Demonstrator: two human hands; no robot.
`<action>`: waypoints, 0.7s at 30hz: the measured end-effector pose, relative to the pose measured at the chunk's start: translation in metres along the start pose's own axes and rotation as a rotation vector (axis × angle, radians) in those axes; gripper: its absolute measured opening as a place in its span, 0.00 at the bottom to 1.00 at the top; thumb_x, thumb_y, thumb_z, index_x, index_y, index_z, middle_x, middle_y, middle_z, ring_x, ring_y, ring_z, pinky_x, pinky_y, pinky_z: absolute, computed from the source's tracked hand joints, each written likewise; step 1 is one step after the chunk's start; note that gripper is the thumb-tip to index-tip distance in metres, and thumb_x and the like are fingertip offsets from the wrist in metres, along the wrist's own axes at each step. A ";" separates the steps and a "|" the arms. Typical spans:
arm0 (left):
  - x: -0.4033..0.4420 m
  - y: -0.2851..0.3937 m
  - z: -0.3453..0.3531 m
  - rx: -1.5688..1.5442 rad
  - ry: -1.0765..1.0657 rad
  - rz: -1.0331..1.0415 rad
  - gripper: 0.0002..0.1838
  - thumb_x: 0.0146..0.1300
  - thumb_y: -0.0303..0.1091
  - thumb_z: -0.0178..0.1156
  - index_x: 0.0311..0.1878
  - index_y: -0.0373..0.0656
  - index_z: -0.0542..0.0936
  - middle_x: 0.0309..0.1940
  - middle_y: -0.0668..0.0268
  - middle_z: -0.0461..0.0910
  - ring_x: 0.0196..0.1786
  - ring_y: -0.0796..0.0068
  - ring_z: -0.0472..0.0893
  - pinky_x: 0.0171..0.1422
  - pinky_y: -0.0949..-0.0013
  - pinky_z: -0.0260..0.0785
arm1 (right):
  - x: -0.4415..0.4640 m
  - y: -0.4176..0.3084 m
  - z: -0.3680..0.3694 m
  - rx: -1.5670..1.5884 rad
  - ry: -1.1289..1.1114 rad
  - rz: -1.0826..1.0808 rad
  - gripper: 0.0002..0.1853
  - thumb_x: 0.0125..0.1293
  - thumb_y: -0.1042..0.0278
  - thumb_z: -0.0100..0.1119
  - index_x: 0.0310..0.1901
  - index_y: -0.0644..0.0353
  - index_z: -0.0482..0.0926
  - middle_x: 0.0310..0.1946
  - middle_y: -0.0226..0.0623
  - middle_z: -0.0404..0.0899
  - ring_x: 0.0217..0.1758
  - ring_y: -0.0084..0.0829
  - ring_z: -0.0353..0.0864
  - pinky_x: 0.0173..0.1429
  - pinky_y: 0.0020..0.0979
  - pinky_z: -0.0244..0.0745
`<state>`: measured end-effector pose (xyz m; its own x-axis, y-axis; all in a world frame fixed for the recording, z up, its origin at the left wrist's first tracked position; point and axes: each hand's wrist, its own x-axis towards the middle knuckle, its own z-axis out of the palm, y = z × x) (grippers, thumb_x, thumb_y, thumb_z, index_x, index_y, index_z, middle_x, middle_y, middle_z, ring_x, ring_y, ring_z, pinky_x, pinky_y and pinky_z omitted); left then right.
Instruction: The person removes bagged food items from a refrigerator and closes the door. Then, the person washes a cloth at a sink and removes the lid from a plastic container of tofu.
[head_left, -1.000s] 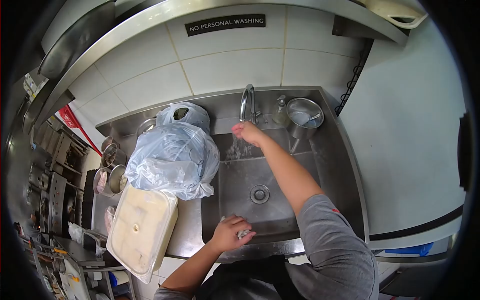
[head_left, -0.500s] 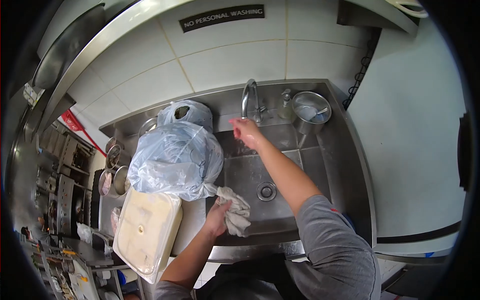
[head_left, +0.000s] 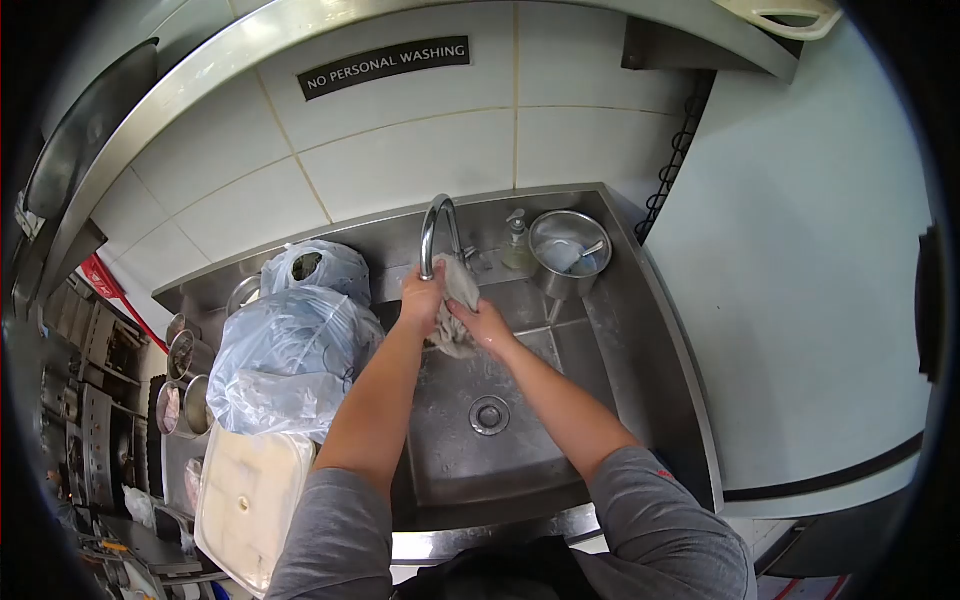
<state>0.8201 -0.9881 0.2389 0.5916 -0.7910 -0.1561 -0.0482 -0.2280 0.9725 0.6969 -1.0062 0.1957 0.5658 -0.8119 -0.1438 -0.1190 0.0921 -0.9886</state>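
A pale, damp-looking cloth hangs bunched between both hands, over the back part of the steel sink. My left hand is closed on its left side, right under the spout of the curved faucet. On the cloth's right side, my right hand grips it with the thumb across the fabric. Parts of the fingers of both hands are hidden behind the cloth. Below the hands, the round drain shows in the sink floor.
Left of the sink sit full plastic bags and a lidded white tub. Several metal containers stand farther left. At the back right are a soap bottle and a steel pot with a utensil inside.
My left hand has carried the cloth from the sink's front left edge up to the faucet. My right hand has come down from beside the faucet and now holds the cloth too.
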 end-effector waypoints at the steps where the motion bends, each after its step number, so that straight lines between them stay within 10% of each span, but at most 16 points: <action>1: 0.003 -0.002 -0.001 0.001 0.006 -0.002 0.15 0.64 0.42 0.57 0.43 0.38 0.76 0.26 0.68 0.75 0.30 0.74 0.71 0.37 0.69 0.66 | 0.001 -0.002 -0.001 -0.160 0.083 0.035 0.22 0.67 0.53 0.53 0.50 0.67 0.74 0.36 0.38 0.79 0.37 0.24 0.75 0.44 0.28 0.70; 7: 0.030 -0.065 -0.042 0.434 -0.021 0.217 0.18 0.63 0.38 0.55 0.53 0.41 0.75 0.40 0.57 0.76 0.41 0.64 0.75 0.50 0.65 0.65 | 0.042 0.017 0.028 -0.025 0.007 -0.248 0.19 0.63 0.57 0.57 0.46 0.67 0.75 0.34 0.41 0.80 0.36 0.26 0.76 0.44 0.31 0.70; 12: -0.014 -0.107 -0.044 0.536 0.310 0.471 0.27 0.61 0.30 0.54 0.64 0.40 0.62 0.56 0.52 0.68 0.58 0.57 0.69 0.65 0.59 0.57 | 0.062 0.008 0.053 -0.006 0.227 -0.056 0.23 0.62 0.62 0.57 0.52 0.72 0.70 0.48 0.53 0.76 0.51 0.43 0.77 0.52 0.36 0.70; 18: -0.031 -0.115 -0.016 -0.099 -0.074 -0.024 0.28 0.56 0.25 0.56 0.62 0.38 0.64 0.52 0.58 0.74 0.48 0.67 0.77 0.51 0.68 0.69 | 0.052 0.015 0.054 0.859 0.031 0.086 0.14 0.62 0.61 0.59 0.42 0.62 0.74 0.35 0.37 0.77 0.38 0.31 0.78 0.41 0.32 0.73; 19: -0.016 -0.119 -0.021 0.193 -0.048 0.019 0.23 0.55 0.23 0.56 0.56 0.38 0.69 0.43 0.62 0.78 0.39 0.72 0.78 0.41 0.74 0.70 | 0.046 0.015 0.036 0.983 0.105 0.137 0.11 0.64 0.62 0.58 0.42 0.60 0.74 0.33 0.33 0.77 0.37 0.29 0.76 0.41 0.29 0.71; 21: -0.027 -0.083 -0.016 0.023 0.019 0.073 0.17 0.52 0.19 0.56 0.48 0.39 0.75 0.35 0.60 0.80 0.35 0.71 0.79 0.42 0.69 0.71 | 0.042 0.039 0.021 0.769 0.228 0.085 0.16 0.66 0.51 0.54 0.41 0.57 0.75 0.35 0.32 0.77 0.37 0.31 0.78 0.45 0.34 0.72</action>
<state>0.8210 -0.9394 0.1654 0.6009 -0.7951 -0.0817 -0.1102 -0.1837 0.9768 0.7329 -1.0250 0.1499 0.3900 -0.8742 -0.2894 0.4874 0.4626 -0.7406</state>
